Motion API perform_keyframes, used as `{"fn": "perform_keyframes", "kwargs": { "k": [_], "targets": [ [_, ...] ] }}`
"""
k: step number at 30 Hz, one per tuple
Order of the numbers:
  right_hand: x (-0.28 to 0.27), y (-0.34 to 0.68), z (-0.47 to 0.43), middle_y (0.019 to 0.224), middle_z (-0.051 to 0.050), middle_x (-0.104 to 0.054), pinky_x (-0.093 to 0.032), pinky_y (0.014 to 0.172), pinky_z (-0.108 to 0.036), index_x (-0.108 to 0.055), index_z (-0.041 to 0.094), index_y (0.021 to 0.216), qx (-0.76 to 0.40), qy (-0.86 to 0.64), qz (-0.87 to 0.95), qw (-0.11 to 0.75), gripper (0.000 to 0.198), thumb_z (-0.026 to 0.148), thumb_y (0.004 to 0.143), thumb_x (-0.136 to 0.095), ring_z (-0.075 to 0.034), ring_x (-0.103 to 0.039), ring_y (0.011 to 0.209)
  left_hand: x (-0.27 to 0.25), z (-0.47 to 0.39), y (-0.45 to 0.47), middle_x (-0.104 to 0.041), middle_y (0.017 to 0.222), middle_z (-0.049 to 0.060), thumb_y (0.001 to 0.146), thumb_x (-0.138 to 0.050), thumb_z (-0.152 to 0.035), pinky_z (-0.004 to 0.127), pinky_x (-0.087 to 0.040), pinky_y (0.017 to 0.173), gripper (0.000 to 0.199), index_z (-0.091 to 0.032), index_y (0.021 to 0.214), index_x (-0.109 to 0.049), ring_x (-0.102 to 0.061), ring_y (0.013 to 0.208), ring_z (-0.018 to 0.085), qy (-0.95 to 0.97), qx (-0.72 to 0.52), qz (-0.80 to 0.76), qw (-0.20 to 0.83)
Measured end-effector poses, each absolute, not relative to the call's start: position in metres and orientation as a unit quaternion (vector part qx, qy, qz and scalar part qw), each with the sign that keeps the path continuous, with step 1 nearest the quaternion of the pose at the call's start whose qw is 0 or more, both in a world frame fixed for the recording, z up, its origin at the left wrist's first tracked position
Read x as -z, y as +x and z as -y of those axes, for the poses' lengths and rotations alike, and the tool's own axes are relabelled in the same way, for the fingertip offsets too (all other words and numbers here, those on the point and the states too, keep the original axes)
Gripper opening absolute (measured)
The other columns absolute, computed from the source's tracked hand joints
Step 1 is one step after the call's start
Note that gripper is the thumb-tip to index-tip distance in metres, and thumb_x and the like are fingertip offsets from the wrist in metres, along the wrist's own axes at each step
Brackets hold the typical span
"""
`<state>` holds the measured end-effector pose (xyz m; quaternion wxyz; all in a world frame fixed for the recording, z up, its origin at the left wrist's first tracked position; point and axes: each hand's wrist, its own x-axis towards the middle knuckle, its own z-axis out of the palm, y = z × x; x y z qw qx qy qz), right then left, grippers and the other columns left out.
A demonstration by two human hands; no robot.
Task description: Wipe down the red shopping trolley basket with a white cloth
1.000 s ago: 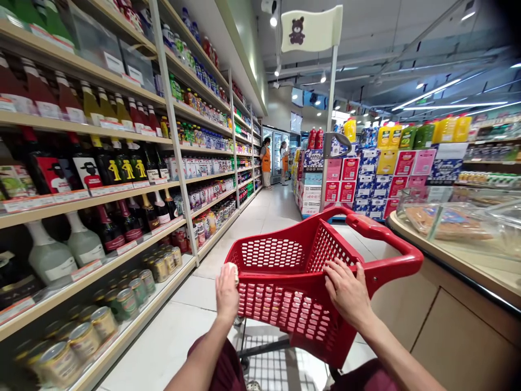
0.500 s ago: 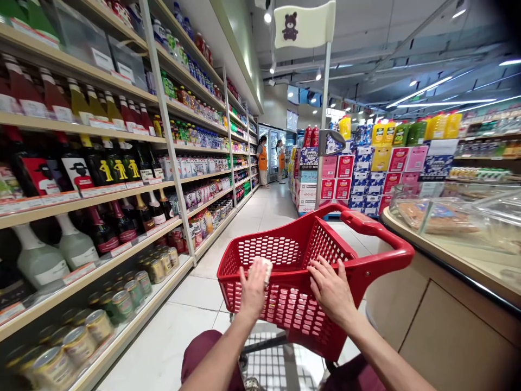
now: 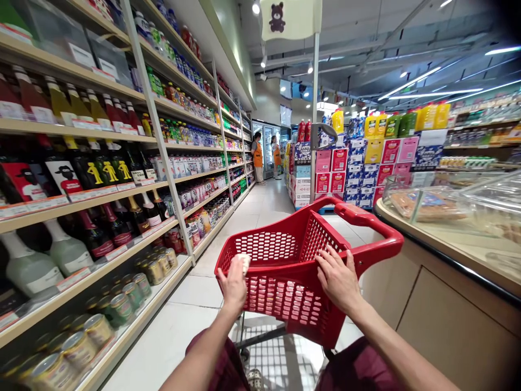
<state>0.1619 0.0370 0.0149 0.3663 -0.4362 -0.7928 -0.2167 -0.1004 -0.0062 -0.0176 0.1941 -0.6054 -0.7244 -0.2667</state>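
A red plastic shopping cart (image 3: 285,296) with a perforated basket stands in front of me. My left hand (image 3: 235,283) is at the near rim, toward the basket's left end. It is closed on a small folded white cloth (image 3: 245,263), which lies against the rim. Toward the basket's right end my right hand (image 3: 337,276) rests on the same rim, its fingers spread and draped over the edge. Nothing is in that hand. The cart's red push handle (image 3: 388,239) is farther right, and neither hand touches it.
Shelves of bottles and cans (image 3: 101,190) line the left side. On the right is a counter (image 3: 439,288) with a packaged item (image 3: 427,202) on top. Stacked drink boxes (image 3: 337,168) stand ahead. Two people in orange aprons (image 3: 258,157) are far down the aisle.
My left hand has slid left along the rim with the cloth. My right hand has shifted slightly right on the rim. The view has turned a little.
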Motion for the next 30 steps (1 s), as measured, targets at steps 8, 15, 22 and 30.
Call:
{"fn": "perform_keyframes", "kwargs": {
  "k": [8, 15, 22, 30],
  "targets": [
    [-0.012, 0.151, -0.031, 0.112, -0.007, -0.06, -0.011, 0.103, -0.051, -0.062, 0.018, 0.101, 0.218, -0.417, 0.805, 0.361, 0.031, 0.021, 0.084, -0.036, -0.024, -0.044, 0.115, 0.025, 0.006, -0.077, -0.037, 0.135, 0.005, 0.066, -0.025, 0.008, 0.055, -0.009, 0.105, 0.071, -0.022, 0.13, -0.034, -0.031, 0.126, 0.016, -0.724, 0.247, 0.613, 0.198],
    [-0.007, 0.138, -0.026, 0.113, -0.007, -0.06, -0.012, 0.103, -0.05, -0.062, 0.018, 0.1, 0.209, -0.404, 0.805, 0.381, 0.03, 0.021, 0.084, -0.036, -0.024, -0.044, 0.115, 0.037, 0.011, -0.089, -0.039, 0.134, 0.008, 0.068, -0.026, 0.006, 0.056, -0.014, 0.104, 0.067, -0.02, 0.129, -0.036, -0.03, 0.126, 0.02, -0.652, 0.261, 0.668, 0.245],
    [-0.012, 0.135, -0.027, 0.112, -0.007, -0.06, -0.012, 0.102, -0.051, -0.062, 0.019, 0.1, 0.22, -0.398, 0.804, 0.382, 0.031, 0.022, 0.084, -0.035, -0.024, -0.045, 0.114, 0.034, 0.016, -0.117, -0.039, 0.134, 0.01, 0.07, -0.028, 0.005, 0.058, -0.013, 0.103, 0.064, -0.018, 0.129, -0.036, -0.031, 0.126, 0.021, -0.622, 0.253, 0.699, 0.247],
    [-0.011, 0.112, -0.02, 0.113, -0.006, -0.06, -0.013, 0.103, -0.049, -0.062, 0.02, 0.099, 0.202, -0.37, 0.819, 0.388, 0.031, 0.021, 0.084, -0.035, -0.023, -0.044, 0.115, 0.042, 0.008, -0.099, -0.042, 0.132, 0.006, 0.066, -0.026, 0.008, 0.047, -0.024, 0.104, 0.068, -0.019, 0.127, -0.039, -0.031, 0.126, 0.017, -0.687, 0.262, 0.632, 0.245]
  ]
}}
